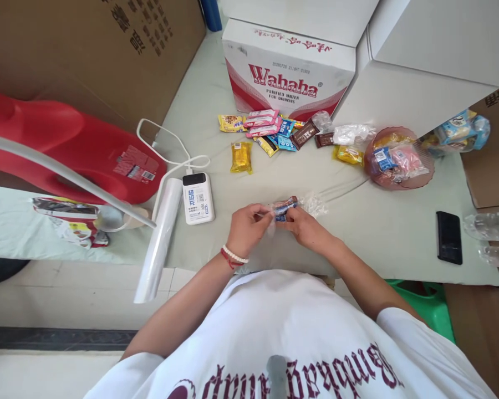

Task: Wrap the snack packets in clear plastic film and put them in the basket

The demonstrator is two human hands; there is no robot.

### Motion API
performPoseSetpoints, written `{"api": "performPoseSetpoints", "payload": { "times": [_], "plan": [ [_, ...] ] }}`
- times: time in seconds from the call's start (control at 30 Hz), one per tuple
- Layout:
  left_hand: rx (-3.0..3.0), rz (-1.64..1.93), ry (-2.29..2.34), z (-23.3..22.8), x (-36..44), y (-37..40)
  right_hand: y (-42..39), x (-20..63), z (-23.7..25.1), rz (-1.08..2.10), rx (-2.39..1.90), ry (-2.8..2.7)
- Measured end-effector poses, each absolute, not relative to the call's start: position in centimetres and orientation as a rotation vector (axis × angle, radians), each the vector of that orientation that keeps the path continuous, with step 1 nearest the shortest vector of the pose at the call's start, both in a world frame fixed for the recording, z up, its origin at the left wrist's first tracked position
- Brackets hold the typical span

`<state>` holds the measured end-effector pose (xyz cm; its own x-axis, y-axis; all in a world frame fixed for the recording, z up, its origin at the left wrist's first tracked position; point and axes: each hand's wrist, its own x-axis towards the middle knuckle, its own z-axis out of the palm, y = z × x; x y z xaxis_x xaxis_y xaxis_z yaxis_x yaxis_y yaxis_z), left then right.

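My right hand [311, 228] is closed around blue-and-brown wrapped snack packets [286, 207] near the table's front edge. At their left end, my left hand [249, 228], with a white beaded bracelet and a red cord at the wrist, pinches a bit of clear plastic film [271, 227]. Crumpled clear plastic [314, 205] lies just beyond my right hand. Farther back is a loose pile of wrapped snacks: pink packets [263, 123], a yellow packet [241, 157] and brown bars [305, 134]. A pink translucent bowl [426, 172] to the right holds more wrapped packets.
A white power bank [198, 205] with a cable and a roll of clear film [160, 244] lie to the left, near a large red container [75, 149]. A Wahaba-style printed carton [289, 77] stands behind. To the right are a black phone [449, 237] and plastic bottles [488, 226].
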<state>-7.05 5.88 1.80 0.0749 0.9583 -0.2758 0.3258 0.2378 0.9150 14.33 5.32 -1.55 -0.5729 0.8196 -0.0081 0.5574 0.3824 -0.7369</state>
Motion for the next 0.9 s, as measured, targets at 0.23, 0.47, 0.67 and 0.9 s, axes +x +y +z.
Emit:
{"api": "performPoseSetpoints", "payload": {
  "times": [0.23,0.47,0.67,0.9],
  "plan": [
    [1.628,0.698,1.403,-0.1,-2.2,7.7,4.5,16.0,-0.7,1.115,-1.100,-2.200],
    [2.091,0.454,1.733,0.1,-0.8,7.0,5.4,18.2,-1.5,0.467,-2.039,-1.877],
    [1.975,0.202,1.902,0.0,-1.3,7.3,5.1,18.8,0.1,0.552,-2.053,-1.945],
    [2.161,0.312,1.789,-0.4,0.6,5.9,5.4,14.0,1.5,0.802,-1.727,-1.768]
  ]
}}
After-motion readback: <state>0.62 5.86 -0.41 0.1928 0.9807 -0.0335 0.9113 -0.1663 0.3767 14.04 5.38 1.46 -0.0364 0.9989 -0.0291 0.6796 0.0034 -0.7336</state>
